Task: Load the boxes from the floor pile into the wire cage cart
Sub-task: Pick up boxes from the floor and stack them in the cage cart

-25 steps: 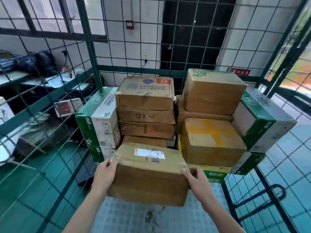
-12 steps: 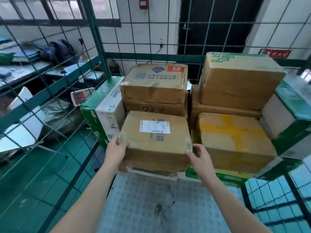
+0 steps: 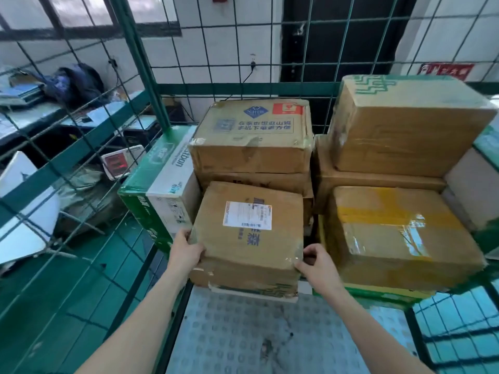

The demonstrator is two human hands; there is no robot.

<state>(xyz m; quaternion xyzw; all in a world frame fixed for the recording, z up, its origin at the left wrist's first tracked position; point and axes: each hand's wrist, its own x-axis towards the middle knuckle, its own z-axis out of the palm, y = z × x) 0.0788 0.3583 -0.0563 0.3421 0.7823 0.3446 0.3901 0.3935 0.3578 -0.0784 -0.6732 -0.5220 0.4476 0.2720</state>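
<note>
1. white tiled wall showed behind the green mesh of the wire cage cart (image 3: 140, 76), and its studded deck (image 3: 243, 333) lay below.
2. step in hand, as judged: seating one box on the middle stack.
3. left hand (image 3: 186, 252) gripped the near left corner of the labelled box (image 3: 248, 230), fingers curled, just beside the green-and-white carton (image 3: 162, 184).
4. the labelled box rested on a lower box inside the cart.
5. right hand (image 3: 316, 263) held the near right corner, fingers curled.
6. next move probably called for a rearward push, then release, beside the yellow-taped box (image 3: 391, 233).

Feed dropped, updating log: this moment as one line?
phase: placing | labelled box: atop lower box in wire cage cart | left hand: grips near-left corner | right hand: grips near-right corner
</note>
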